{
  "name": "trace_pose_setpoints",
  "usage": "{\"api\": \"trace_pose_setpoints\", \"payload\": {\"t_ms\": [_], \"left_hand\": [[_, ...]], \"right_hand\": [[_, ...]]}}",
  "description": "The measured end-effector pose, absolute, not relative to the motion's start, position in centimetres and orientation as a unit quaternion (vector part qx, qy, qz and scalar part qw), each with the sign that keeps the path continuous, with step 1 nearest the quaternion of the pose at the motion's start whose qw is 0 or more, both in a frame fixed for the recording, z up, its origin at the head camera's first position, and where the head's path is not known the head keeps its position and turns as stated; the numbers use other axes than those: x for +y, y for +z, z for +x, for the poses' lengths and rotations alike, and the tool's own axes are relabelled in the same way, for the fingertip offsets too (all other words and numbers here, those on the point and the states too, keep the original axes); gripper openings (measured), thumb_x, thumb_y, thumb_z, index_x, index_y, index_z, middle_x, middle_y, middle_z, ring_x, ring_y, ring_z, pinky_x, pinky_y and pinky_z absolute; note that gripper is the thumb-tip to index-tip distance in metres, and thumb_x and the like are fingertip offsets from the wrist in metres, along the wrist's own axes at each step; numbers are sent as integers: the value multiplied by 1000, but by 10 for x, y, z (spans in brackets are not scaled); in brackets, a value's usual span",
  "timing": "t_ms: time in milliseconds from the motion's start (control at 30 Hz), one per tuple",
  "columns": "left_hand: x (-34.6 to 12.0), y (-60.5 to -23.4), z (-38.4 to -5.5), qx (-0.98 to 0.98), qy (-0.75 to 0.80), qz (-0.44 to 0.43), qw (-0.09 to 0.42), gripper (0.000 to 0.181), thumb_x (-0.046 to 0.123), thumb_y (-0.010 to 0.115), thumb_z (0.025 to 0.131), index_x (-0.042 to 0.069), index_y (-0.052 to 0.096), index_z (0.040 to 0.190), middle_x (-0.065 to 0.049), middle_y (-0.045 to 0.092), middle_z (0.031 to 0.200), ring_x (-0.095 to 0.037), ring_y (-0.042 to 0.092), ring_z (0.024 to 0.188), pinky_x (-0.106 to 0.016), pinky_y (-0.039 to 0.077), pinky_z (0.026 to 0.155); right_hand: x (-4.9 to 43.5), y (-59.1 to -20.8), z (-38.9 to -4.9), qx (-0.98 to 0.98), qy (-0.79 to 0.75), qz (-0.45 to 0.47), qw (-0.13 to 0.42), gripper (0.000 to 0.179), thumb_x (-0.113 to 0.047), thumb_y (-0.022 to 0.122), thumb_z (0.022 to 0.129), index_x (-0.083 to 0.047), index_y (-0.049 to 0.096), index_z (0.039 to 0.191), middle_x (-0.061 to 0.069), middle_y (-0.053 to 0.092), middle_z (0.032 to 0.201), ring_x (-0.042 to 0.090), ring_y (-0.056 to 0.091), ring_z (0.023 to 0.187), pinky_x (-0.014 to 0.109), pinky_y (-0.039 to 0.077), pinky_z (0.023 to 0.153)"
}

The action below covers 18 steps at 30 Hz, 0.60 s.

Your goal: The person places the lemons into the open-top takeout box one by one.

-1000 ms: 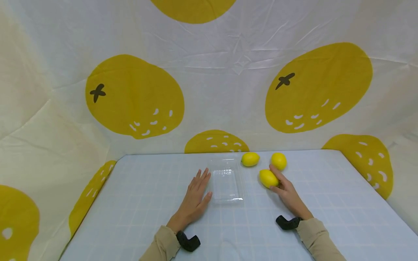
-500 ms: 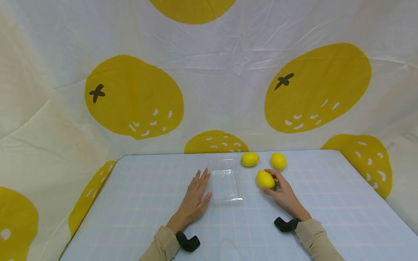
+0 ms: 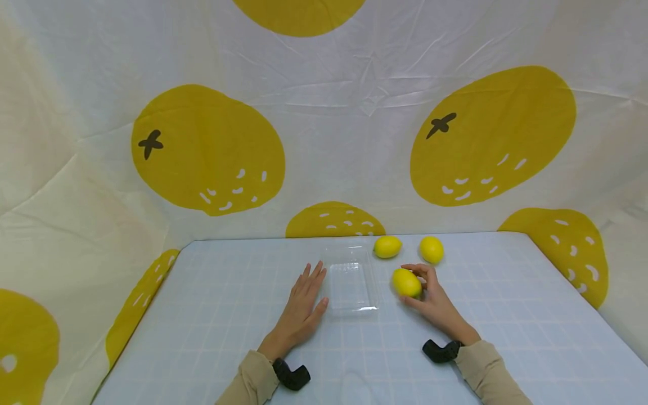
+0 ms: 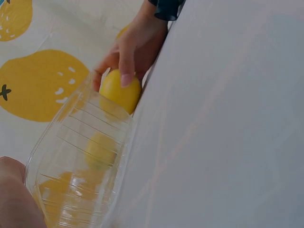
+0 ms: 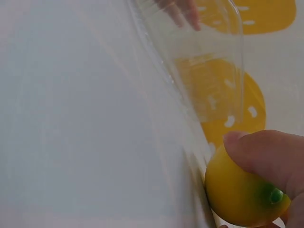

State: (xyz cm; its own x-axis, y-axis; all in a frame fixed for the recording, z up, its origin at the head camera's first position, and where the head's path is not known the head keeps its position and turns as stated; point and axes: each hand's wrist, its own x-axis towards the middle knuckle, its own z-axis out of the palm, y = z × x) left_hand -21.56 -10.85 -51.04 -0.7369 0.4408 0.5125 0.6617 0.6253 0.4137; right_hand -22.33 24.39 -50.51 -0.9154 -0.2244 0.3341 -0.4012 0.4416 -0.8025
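While the left hand (image 3: 296, 315) lies with extended fingers beside the clear rectangular plastic container (image 3: 365, 309), the right hand (image 3: 438, 302) holds a yellow oval lemon (image 3: 406, 283) near the container's right side, so transfer seems the present step, and the next move probably calls for lifting above this container.

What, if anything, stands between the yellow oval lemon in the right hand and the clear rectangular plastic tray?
Nothing loose: only pale blue checked cloth shows between the yellow oval lemon and the clear plastic tray, whose raised right wall it would likely need to clear. Two other yellow lemons lie farther back, off that line.
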Motion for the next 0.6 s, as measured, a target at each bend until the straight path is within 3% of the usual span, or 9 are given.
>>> {"api": "trace_pose_setpoints", "payload": {"t_ms": [200, 333, 500, 600], "left_hand": [[-108, -509, -215, -882, -302, -312, 180, 61, 32, 41, 103, 5, 27, 156, -3, 16, 166, -32, 8, 151, -63, 17, 115], [-109, -509, -215, -880, -304, -316, 183, 61, 31, 42, 103, 5, 27, 156, -4, 16, 166, -33, 8, 151, -64, 17, 114], [-109, -509, -215, -879, -303, -318, 183, 61, 31, 41, 103, 5, 26, 157, -4, 16, 166, -33, 8, 151, -64, 17, 114], [-109, -510, -215, -880, -305, -317, 182, 61, 32, 41, 104, 5, 27, 156, -4, 15, 166, -32, 7, 152, -63, 16, 115]], "right_hand": [[241, -506, -221, -858, 449, 224, 113, 67, -4, 75, 86, -6, 43, 145, 9, 47, 142, 28, 42, 124, 20, 28, 101], [240, -508, -221, -863, 421, 247, 133, 63, -5, 76, 85, -8, 48, 142, 6, 48, 138, 21, 44, 118, 19, 29, 100], [240, -509, -222, -863, 433, 230, 119, 63, -12, 76, 87, -19, 47, 143, -2, 50, 139, 14, 46, 118, 17, 31, 101], [239, -508, -222, -865, 441, 211, 116, 62, -15, 76, 88, -19, 47, 143, 0, 53, 139, 16, 49, 118, 25, 36, 101]]}}
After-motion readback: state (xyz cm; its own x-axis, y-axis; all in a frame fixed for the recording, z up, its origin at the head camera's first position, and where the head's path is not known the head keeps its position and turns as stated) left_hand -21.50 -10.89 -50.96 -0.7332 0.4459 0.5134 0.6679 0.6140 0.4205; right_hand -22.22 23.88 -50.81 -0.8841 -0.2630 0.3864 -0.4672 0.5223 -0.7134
